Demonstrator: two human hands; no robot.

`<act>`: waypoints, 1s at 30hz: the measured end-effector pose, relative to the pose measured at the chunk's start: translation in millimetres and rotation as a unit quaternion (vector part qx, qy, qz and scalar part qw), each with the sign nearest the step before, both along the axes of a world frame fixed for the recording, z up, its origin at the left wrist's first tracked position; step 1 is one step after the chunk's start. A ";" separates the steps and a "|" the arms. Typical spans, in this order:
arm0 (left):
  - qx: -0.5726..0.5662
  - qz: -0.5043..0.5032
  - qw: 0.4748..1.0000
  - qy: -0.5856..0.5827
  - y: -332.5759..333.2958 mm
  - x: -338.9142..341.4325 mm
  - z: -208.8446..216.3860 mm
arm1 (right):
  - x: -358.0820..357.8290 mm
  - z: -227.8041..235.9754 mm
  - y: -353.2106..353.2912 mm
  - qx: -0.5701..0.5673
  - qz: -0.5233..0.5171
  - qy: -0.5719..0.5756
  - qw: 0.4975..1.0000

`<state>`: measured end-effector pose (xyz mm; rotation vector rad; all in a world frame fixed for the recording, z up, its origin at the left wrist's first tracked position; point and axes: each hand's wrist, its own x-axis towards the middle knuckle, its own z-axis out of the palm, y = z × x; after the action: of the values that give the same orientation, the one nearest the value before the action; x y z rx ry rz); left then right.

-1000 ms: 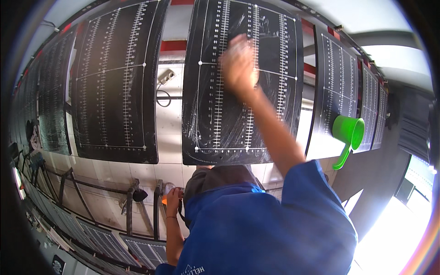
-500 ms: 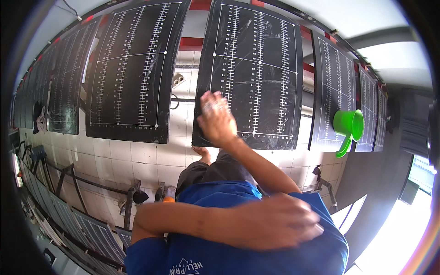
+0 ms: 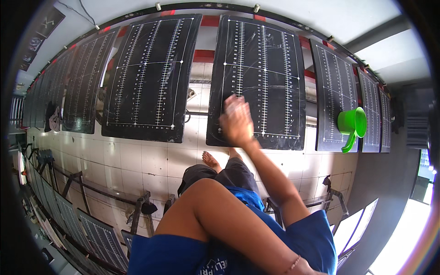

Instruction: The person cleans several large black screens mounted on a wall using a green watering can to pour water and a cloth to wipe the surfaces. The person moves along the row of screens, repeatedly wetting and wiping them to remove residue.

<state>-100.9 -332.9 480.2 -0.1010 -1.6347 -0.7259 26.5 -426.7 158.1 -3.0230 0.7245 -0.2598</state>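
Note:
My right hand (image 3: 238, 122) is stretched out over the lower left part of a black board (image 3: 250, 110) marked with white ruled scales and a white outline. Its fingers look extended and slightly blurred, with a pale sheen on them; nothing held can be made out. My left arm crosses in front of my blue shirt, so that the left hand (image 3: 306, 268), with a thin bracelet at its wrist, lies by my right side. The lower edge cuts that hand off and its fingers are hidden. A green plastic dipper (image 3: 352, 123) with a handle sits on the neighbouring board to the right.
More black marked boards, such as the one on my left (image 3: 146, 82), stand in a row on a red and black frame. Beneath is a white tiled floor (image 3: 133, 160). Behind me run dark metal rails (image 3: 110, 195) with further boards. A dark cloth (image 3: 53, 120) hangs at far left.
My left hand has dropped from chest height toward the lower edge. My right hand stays over the same board's lower left part. The whole view has shifted slightly.

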 end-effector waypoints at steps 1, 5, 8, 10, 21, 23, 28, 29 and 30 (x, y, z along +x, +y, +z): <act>0.016 -0.002 1.000 0.003 3.5 10.2 -5.9 | -7.3 7.0 25.5 0.081 0.039 0.009 0.996; 0.173 0.032 0.984 -0.020 32.8 95.3 -51.2 | -125.9 -3.3 -22.0 0.163 -0.097 -0.031 0.981; 0.418 0.192 0.878 -0.135 96.6 185.4 -112.2 | -192.9 -7.6 -90.4 0.121 -0.311 -0.045 0.942; 0.632 0.195 0.741 -0.119 142.4 231.4 -151.2 | -170.0 -25.2 -73.8 0.055 -0.422 -0.026 0.905; 0.856 0.416 0.305 0.031 384.1 111.9 -390.6 | 60.4 -42.0 -244.3 -0.146 -0.069 -0.106 0.981; 0.833 0.443 0.328 -0.042 380.5 98.8 -402.9 | 104.0 -28.7 -299.3 -0.112 -0.219 -0.143 0.959; 0.890 0.352 0.288 0.041 368.9 91.5 -439.2 | 146.1 -6.0 -108.3 -0.059 0.060 -0.073 0.994; 0.903 0.313 0.286 0.066 353.8 106.3 -432.3 | 110.5 7.6 -77.6 0.095 0.119 -0.059 0.986; 0.914 0.275 0.281 0.096 334.4 116.2 -427.6 | 74.9 29.7 -59.9 0.140 0.134 -0.004 0.981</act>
<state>15.4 1.5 52.5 1.8585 0.3508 -1.4461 101.4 -486.6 187.8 -2.8009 0.3123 -0.1473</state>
